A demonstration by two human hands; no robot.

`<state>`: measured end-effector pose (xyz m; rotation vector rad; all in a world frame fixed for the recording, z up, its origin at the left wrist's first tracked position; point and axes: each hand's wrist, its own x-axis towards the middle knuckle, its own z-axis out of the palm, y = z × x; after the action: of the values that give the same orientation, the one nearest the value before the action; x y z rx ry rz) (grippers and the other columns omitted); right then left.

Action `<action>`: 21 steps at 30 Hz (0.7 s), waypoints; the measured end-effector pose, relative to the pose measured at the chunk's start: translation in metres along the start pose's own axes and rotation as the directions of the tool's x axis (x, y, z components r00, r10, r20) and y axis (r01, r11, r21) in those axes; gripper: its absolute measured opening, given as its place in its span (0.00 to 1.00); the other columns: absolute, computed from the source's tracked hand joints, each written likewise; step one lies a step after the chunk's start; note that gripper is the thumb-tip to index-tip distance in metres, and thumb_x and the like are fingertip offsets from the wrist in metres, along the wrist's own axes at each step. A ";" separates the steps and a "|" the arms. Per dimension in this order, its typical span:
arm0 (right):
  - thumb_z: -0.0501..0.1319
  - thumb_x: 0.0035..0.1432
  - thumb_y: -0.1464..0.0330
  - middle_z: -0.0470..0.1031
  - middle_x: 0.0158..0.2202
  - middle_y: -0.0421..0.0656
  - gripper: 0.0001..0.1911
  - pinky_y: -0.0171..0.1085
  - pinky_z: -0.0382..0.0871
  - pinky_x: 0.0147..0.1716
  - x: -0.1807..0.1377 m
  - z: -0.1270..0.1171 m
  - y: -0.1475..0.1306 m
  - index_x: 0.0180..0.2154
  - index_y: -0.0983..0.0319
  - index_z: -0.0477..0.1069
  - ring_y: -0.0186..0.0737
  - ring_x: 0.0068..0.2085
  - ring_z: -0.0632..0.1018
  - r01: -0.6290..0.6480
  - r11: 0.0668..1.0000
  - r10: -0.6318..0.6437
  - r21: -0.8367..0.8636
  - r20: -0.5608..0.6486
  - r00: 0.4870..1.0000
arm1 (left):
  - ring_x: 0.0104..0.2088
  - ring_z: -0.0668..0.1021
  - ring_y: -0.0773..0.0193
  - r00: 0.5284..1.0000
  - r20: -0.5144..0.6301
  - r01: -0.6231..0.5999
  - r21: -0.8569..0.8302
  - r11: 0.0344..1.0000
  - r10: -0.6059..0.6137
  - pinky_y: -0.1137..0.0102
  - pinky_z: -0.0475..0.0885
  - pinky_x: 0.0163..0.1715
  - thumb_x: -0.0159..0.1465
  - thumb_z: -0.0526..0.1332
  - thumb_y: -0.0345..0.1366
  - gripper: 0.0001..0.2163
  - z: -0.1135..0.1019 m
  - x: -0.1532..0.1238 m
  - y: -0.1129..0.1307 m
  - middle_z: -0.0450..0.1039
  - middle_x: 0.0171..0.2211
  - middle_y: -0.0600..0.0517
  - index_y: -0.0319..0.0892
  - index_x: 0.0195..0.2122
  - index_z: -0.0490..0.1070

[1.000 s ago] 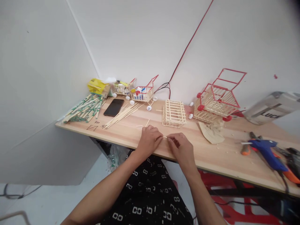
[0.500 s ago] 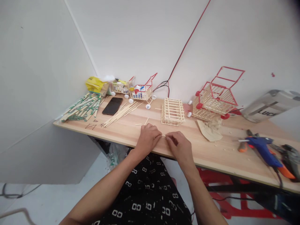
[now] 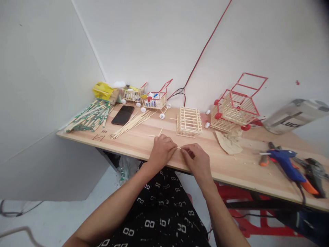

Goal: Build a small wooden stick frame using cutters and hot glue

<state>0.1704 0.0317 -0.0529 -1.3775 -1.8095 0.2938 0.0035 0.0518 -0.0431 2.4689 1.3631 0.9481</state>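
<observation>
Between the fingertips of my two hands is a short piece of thin wooden stick (image 3: 179, 148), mostly hidden by the fingers. My left hand (image 3: 163, 149) pinches one end of it, and my right hand (image 3: 195, 157) pinches the other, both low over the table's front edge. Just beyond them stands a box-shaped frame (image 3: 189, 121) built of wooden sticks. Two short cut sticks (image 3: 160, 132) lie by the left knuckles. Farther left, a loose fan of long wooden sticks (image 3: 135, 122) is spread on the wood.
A phone (image 3: 123, 115) and green-wrapped chopsticks (image 3: 89, 116) lie at the left. Small stick-built carts (image 3: 155, 101) stand along the wall, with a red-trimmed cart (image 3: 238, 106) right of centre. A blue glue gun (image 3: 288, 164), pliers (image 3: 315, 175) and crumpled paper (image 3: 228, 141) are at the right.
Both hands keep their pinch on the stick piece, almost unmoved. The whole view has shifted very slightly.
</observation>
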 end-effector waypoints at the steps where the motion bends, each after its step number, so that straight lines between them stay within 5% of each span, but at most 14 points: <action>1: 0.57 0.58 0.67 0.73 0.32 0.43 0.08 0.37 0.66 0.33 0.000 0.000 0.000 0.33 0.61 0.74 0.39 0.32 0.72 0.001 1.000 -0.001 -0.003 0.003 1.000 | 0.40 0.68 0.58 1.000 0.002 -0.001 -0.001 1.000 0.001 0.62 0.58 0.41 0.65 0.58 0.35 0.08 0.000 0.000 0.000 0.74 0.34 0.51 0.43 0.33 0.76; 21: 0.57 0.58 0.67 0.71 0.30 0.42 0.07 0.37 0.65 0.33 0.000 0.000 -0.001 0.33 0.60 0.74 0.39 0.32 0.72 -0.012 1.000 0.012 -0.006 0.017 1.000 | 0.41 0.68 0.59 1.000 -0.008 -0.016 0.028 0.999 0.016 0.62 0.59 0.42 0.65 0.58 0.35 0.08 0.001 0.000 0.000 0.73 0.34 0.51 0.43 0.33 0.76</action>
<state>0.1698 0.0312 -0.0527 -1.3937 -1.8177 0.3076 0.0044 0.0518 -0.0442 2.5029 1.3709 0.9504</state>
